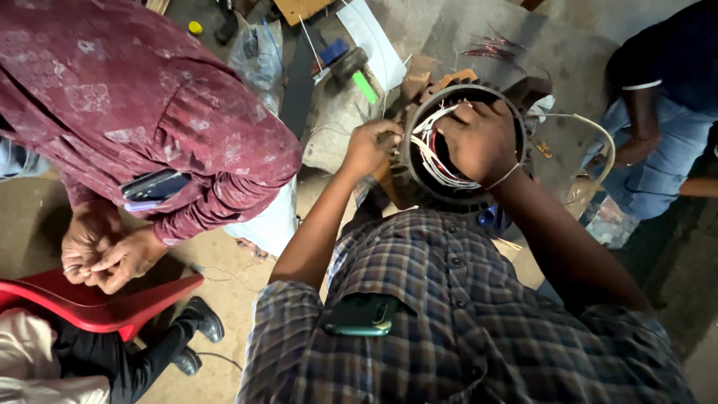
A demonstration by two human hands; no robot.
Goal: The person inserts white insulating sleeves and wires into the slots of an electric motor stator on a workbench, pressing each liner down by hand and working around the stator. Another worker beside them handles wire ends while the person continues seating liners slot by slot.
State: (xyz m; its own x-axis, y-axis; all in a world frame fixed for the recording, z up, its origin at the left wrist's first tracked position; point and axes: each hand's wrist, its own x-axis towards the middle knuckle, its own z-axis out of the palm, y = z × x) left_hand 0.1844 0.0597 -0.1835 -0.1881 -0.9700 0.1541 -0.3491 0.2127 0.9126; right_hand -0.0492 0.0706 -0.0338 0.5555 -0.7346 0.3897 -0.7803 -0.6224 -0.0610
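A round metal motor stator [419, 191] lies in front of me, with white and red winding wires [437, 164] inside its bore. My left hand [370, 146] grips the stator's left rim with curled fingers. Reaching into the bore from the right, my right hand [479, 138] has its fingers closed on the white wires at the top. A thin band circles that wrist. The hand hides the right half of the bore. My checked shirt [464, 314] fills the lower frame, with a green phone [363, 316] in its pocket.
A person in a maroon shirt [134, 97] bends in at the left, hands [101, 251] together over a red plastic chair [97, 303]. Another person in blue [658, 120] crouches at the right. Tools, plastic bags and copper wire scraps [493, 49] litter the concrete floor beyond the stator.
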